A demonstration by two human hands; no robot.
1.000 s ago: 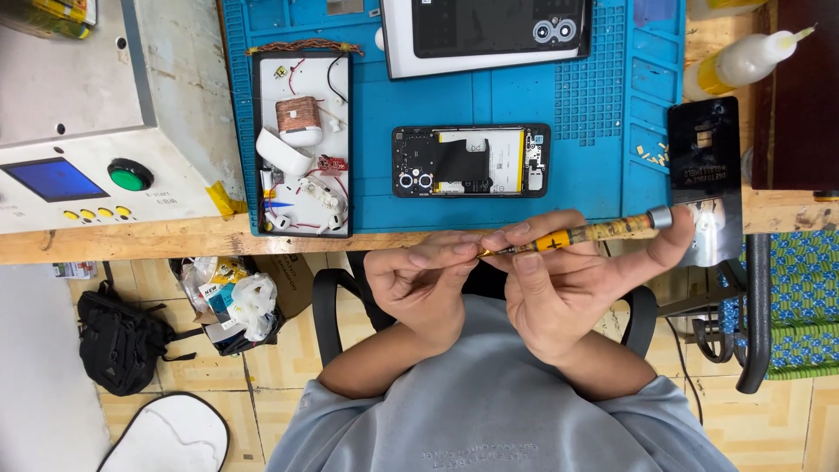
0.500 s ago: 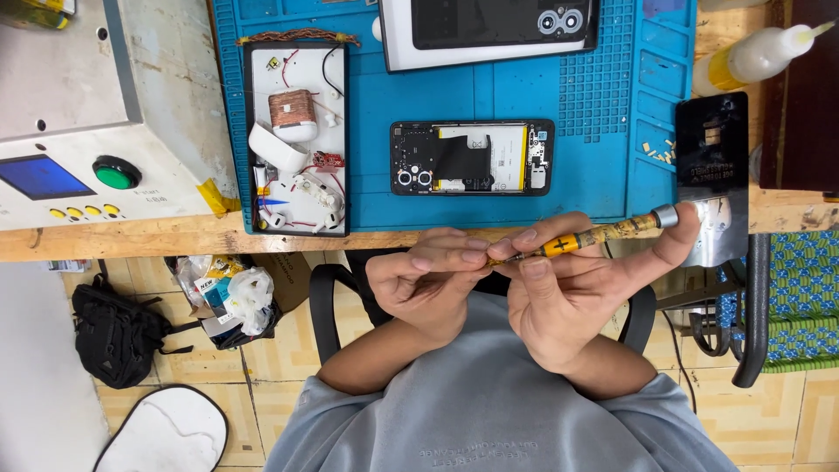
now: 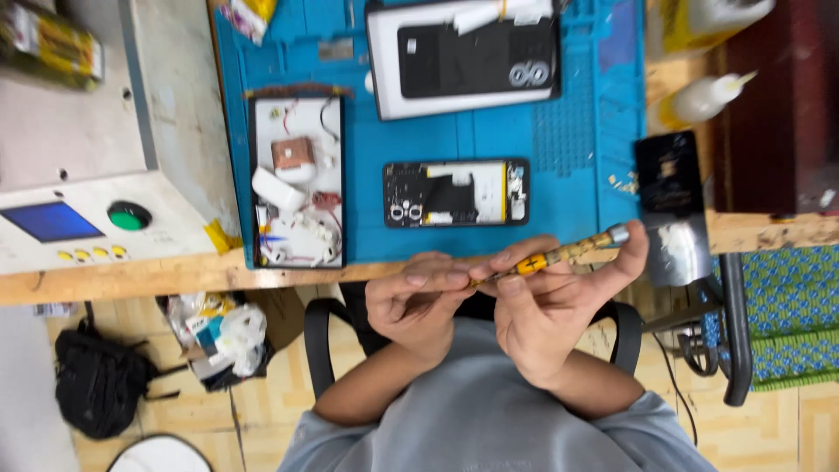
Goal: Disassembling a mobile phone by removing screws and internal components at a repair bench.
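I am looking down on a wooden tabletop (image 3: 131,281) carrying a blue work mat (image 3: 489,131), with tiled floor showing below its near edge.

Items on the mat: an opened phone (image 3: 455,193), lying flat at the centre with its back off and its insides exposed; a white parts tray (image 3: 296,192) to its left, holding small loose components and wires; a phone back cover on a white sheet (image 3: 463,57) at the far edge. To the right, a dark rear panel (image 3: 671,205) is overhanging the tabletop edge, and a squeeze bottle (image 3: 703,98) is lying beyond it. At far left, a grey machine with a green button (image 3: 129,215) is sitting.

Hands: both are raised off the mat, near my chest. The right hand (image 3: 546,306) is closing its fingers around a yellow-handled screwdriver (image 3: 551,257), thumb capping the metal end. The left hand (image 3: 419,301) is pinching at the tool's tip; whether it is holding a bit or screw there, I cannot tell.

Progress, as I judge it: the phone is already opened, but the screwdriver is well apart from it, so work on the internals looks unfinished.
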